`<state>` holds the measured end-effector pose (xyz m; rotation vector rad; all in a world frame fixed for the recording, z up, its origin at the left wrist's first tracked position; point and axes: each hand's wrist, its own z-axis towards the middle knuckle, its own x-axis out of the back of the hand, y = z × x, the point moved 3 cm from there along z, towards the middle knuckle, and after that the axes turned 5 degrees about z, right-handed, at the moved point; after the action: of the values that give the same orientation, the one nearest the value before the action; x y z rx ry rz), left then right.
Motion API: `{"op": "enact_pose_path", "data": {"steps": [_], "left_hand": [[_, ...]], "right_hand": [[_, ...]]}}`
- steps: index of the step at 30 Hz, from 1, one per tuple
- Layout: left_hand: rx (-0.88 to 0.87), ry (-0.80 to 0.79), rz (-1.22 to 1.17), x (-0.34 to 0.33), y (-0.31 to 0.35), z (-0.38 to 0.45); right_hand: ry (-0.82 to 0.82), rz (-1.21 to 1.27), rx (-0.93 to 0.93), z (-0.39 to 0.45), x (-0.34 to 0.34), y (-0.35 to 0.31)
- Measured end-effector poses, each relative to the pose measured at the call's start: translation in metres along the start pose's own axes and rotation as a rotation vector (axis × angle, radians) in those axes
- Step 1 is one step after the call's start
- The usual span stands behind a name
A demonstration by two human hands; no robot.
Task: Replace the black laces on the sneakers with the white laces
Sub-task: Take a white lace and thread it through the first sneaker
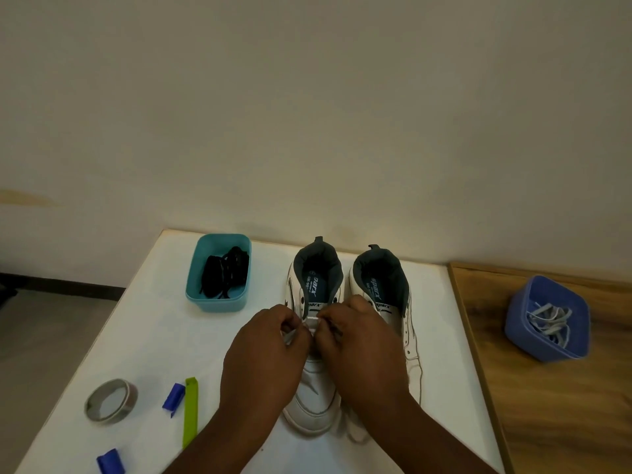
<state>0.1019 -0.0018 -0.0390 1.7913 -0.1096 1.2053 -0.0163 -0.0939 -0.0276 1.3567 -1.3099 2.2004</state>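
Two white sneakers stand side by side on the white table, heels toward the wall: the left sneaker [309,401] and the right sneaker [408,323]. My left hand [263,354] and my right hand [355,343] meet over the left sneaker's eyelets, each pinching a white lace [312,319] that crosses the tongue. Most of that sneaker's lacing is hidden under my hands. The right sneaker shows bare eyelets. Black laces [224,275] lie bunched in a teal tub [219,302]. More white laces [550,319] lie in a blue tub [519,323].
On the white table [164,336] near its front left lie a roll of grey tape [111,400], a green clip [190,408] and two blue clips [174,398] [111,461]. The blue tub stands on a wooden surface [561,405] to the right. A wall rises right behind the sneakers.
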Motion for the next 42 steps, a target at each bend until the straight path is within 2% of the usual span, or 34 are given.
{"op": "enact_pose_path", "data": {"steps": [8, 14, 20, 23, 27, 30, 35, 40, 42], "left_hand": [[0.011, -0.018, -0.036, 0.001, 0.0, 0.002], [0.012, -0.046, -0.085, 0.001, -0.006, 0.009], [0.1, -0.06, -0.195, 0.004, -0.009, 0.012], [0.056, -0.015, -0.109, 0.008, -0.006, 0.012], [0.044, 0.019, 0.132, 0.017, -0.005, 0.005], [0.039, -0.007, 0.252, 0.023, -0.01, 0.0], [0.061, -0.094, 0.323, 0.029, -0.014, -0.004], [-0.016, -0.064, 0.613, 0.029, 0.003, -0.006], [-0.013, -0.061, 0.64, 0.027, 0.004, -0.006]], "right_hand": [[-0.031, -0.048, 0.009, 0.003, -0.007, -0.002], [-0.051, 0.028, 0.025, 0.007, -0.009, 0.0], [-0.127, 0.156, 0.094, 0.009, -0.012, 0.002], [-0.14, 0.142, 0.101, 0.007, -0.011, 0.003], [-0.139, 0.097, 0.061, 0.003, -0.01, 0.002], [-0.119, 0.096, 0.067, 0.002, -0.006, 0.0], [-0.087, 0.021, 0.088, 0.004, -0.001, 0.0], [-0.039, 0.058, 0.056, 0.003, -0.005, 0.001], [-0.018, 0.075, 0.042, 0.003, -0.007, 0.002]]}}
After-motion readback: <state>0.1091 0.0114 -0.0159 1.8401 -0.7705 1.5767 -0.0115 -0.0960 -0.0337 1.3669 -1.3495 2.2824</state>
